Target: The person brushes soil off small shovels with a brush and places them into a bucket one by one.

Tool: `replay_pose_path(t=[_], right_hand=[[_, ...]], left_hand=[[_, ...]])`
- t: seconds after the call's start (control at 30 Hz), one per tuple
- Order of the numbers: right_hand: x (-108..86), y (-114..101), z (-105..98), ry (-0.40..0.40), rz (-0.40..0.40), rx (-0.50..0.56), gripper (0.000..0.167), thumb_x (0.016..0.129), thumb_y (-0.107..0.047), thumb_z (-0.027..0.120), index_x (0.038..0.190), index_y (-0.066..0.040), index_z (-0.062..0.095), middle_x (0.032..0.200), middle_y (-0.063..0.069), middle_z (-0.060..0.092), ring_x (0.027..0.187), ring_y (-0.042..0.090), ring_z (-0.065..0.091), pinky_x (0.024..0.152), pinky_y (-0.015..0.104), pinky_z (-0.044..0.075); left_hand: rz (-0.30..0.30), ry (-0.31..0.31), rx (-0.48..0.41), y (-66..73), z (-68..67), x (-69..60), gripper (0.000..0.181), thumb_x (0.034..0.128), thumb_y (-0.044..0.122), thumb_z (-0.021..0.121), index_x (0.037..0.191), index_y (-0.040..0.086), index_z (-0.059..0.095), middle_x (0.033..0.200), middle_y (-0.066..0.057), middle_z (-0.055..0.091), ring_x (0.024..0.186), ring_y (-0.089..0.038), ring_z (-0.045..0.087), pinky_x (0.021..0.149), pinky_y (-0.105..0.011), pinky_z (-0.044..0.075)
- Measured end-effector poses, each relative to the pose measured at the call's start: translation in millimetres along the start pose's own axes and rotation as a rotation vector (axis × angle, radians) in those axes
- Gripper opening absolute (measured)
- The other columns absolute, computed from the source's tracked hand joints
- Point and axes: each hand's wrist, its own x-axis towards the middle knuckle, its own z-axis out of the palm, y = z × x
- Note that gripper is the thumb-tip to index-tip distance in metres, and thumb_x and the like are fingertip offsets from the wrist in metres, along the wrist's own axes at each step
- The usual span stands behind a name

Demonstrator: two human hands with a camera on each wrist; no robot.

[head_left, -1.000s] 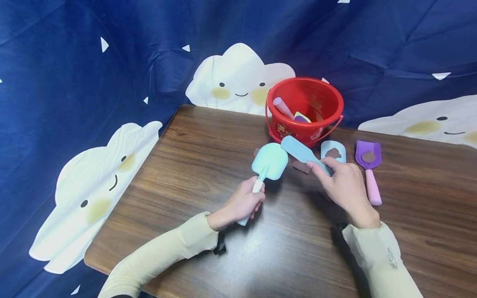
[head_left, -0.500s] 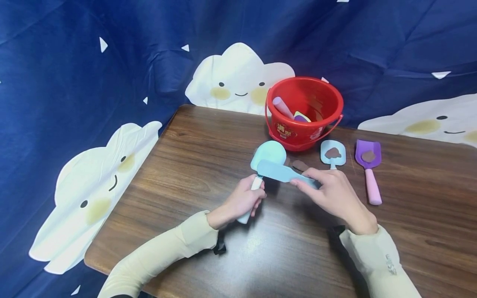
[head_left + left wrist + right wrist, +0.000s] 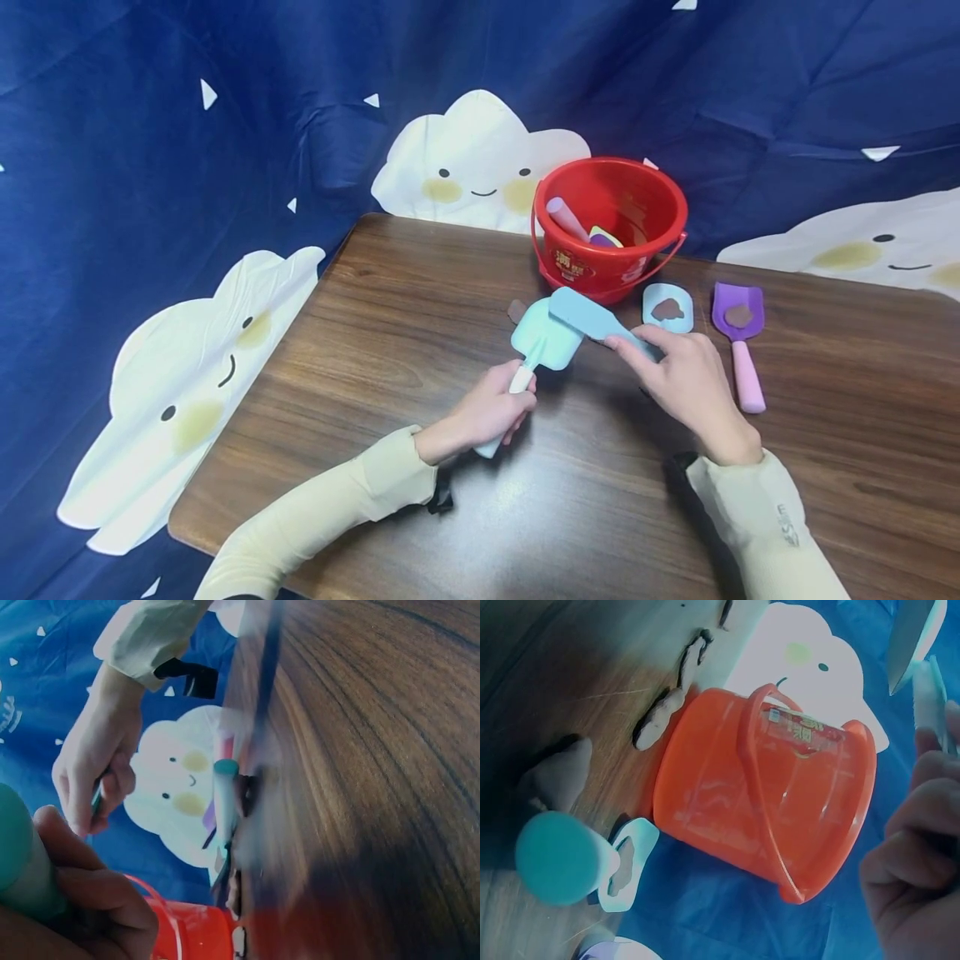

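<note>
My left hand (image 3: 495,406) grips the white handle of a pale-blue toy shovel (image 3: 538,343), its blade held over the table. My right hand (image 3: 686,375) pinches a flat light-blue spatula (image 3: 585,313), whose broad end overlaps the shovel's right edge in the head view; whether they touch I cannot tell. In the right wrist view the spatula (image 3: 930,697) shows a ridged edge close by the shovel blade (image 3: 915,641). A brown lump (image 3: 516,311) lies on the table beside the shovel. More brown lumps (image 3: 660,718) lie near the bucket, mostly covered by the spatula in the head view.
A red bucket (image 3: 600,275) stands behind the hands, with a pink handle (image 3: 566,218) sticking up inside. To its right lie another light-blue shovel (image 3: 651,295) and a purple shovel (image 3: 752,300), each bearing a brown lump. Blue cloud-print cloth (image 3: 465,50) hangs behind the table.
The spatula has swept left and down across the shovel, then back up and right to the blade's upper right. The shovel blade has tilted slightly; the left hand keeps its place.
</note>
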Motion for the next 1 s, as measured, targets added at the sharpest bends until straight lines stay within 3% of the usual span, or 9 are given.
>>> replay_pose_path(t=[0.23,0.37,0.57,0.8,0.9,1.0], right_hand=[[-0.1,8,1,0.030,0.038,-0.049,0.032,0.084,-0.033,0.073,0.099,-0.005,0.073,0.053,0.004,0.057,0.048,0.015,0.041,0.046,0.026,0.035],[0.2,11,-2,-0.021,0.104,-0.099,0.037,0.086,-0.036,0.070,0.102,-0.003,0.072,0.051,0.002,0.053,0.050,0.018,0.041,0.046,0.027,0.032],[-2.4,16,-1,-0.116,0.161,-0.104,0.041,0.088,-0.045,0.066,0.097,-0.005,0.072,0.050,-0.002,0.049,0.051,0.017,0.041,0.047,0.027,0.032],[-5.4,17,1,-0.116,0.167,-0.099,0.039,0.087,-0.045,0.066,0.095,-0.008,0.072,0.050,-0.003,0.049,0.051,0.017,0.043,0.048,0.027,0.033],[-6.4,18,1,-0.104,0.159,-0.102,0.037,0.087,-0.044,0.067,0.094,-0.008,0.072,0.050,-0.002,0.050,0.051,0.017,0.044,0.047,0.027,0.032],[-7.4,18,0,-0.100,0.157,-0.101,0.037,0.087,-0.043,0.067,0.094,-0.007,0.072,0.050,-0.002,0.050,0.051,0.017,0.044,0.047,0.027,0.032]], left_hand=[[0.011,-0.027,0.064,-0.9,-2.3,-1.6,0.013,0.0849,0.002,0.048,0.098,-0.003,0.048,0.055,-0.003,0.044,0.039,-0.014,0.041,0.034,-0.023,0.037],[0.019,-0.038,0.105,-0.2,-3.9,-2.8,0.012,0.0855,0.003,0.048,0.097,0.000,0.049,0.055,-0.002,0.045,0.040,-0.014,0.042,0.035,-0.023,0.038],[0.084,-0.030,0.170,10.0,-7.8,-4.0,0.016,0.0849,0.005,0.050,0.101,0.002,0.052,0.055,-0.001,0.047,0.039,-0.013,0.044,0.036,-0.023,0.039],[0.089,0.014,0.068,17.2,-14.0,-1.9,0.025,0.0802,0.003,0.044,0.103,0.005,0.055,0.059,-0.003,0.047,0.042,-0.015,0.043,0.039,-0.024,0.040],[0.109,0.039,0.068,20.7,-18.0,-0.1,0.035,0.0751,0.002,0.043,0.107,0.005,0.057,0.060,-0.004,0.048,0.044,-0.015,0.044,0.042,-0.025,0.041],[0.153,0.021,0.101,26.7,-23.1,2.3,0.039,0.0773,0.001,0.045,0.114,0.006,0.057,0.065,-0.004,0.051,0.047,-0.016,0.045,0.045,-0.025,0.040]])
